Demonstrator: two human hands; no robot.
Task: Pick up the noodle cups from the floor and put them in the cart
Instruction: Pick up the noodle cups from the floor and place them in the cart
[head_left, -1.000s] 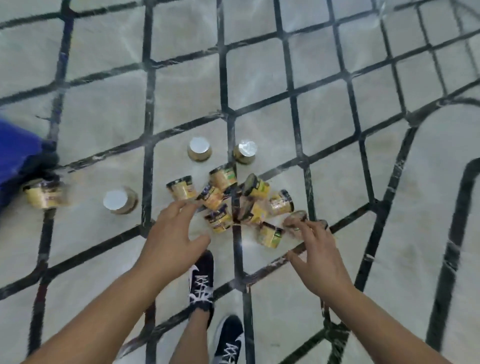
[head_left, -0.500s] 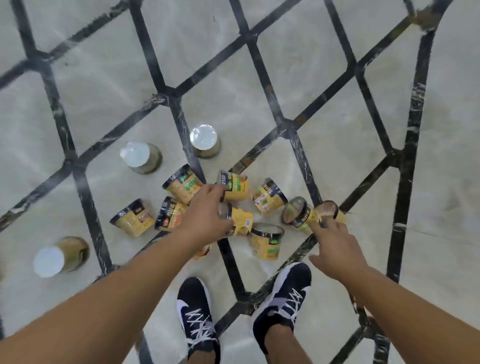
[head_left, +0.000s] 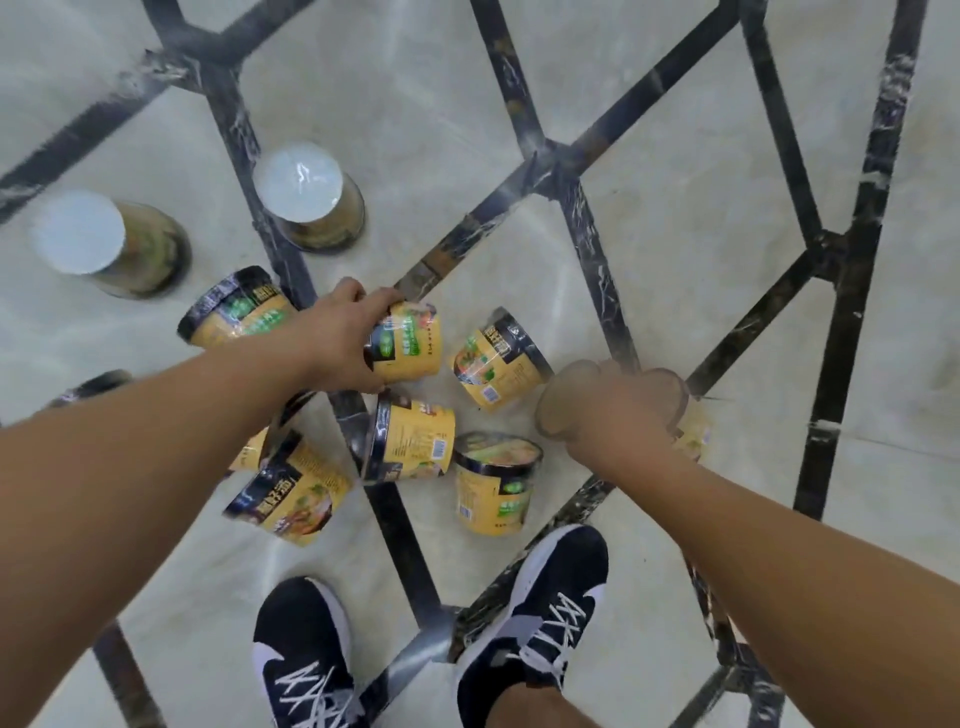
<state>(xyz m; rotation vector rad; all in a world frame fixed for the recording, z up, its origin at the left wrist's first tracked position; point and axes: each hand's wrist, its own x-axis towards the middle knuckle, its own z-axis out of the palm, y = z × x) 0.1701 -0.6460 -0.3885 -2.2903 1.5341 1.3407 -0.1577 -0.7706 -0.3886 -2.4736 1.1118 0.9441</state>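
Left grip: left hand (head_left: 337, 345) wrapped round the side wall of a tipped noodle cup (head_left: 408, 340), thumb under, fingers over the top.
Right grip: right hand (head_left: 613, 405) closed over another cup (head_left: 693, 439), mostly hidden beneath it (blurred, so the contact is unclear).
Remaining cups: several lie on the floor (head_left: 675, 208) just below and between both grips; two inverted cups (head_left: 306, 197) stand beyond the left grip.
Cart: not in view.
Handling: likely light, thin-walled, film-wrapped and slick; hold the waist gently, avoiding the foil lid.
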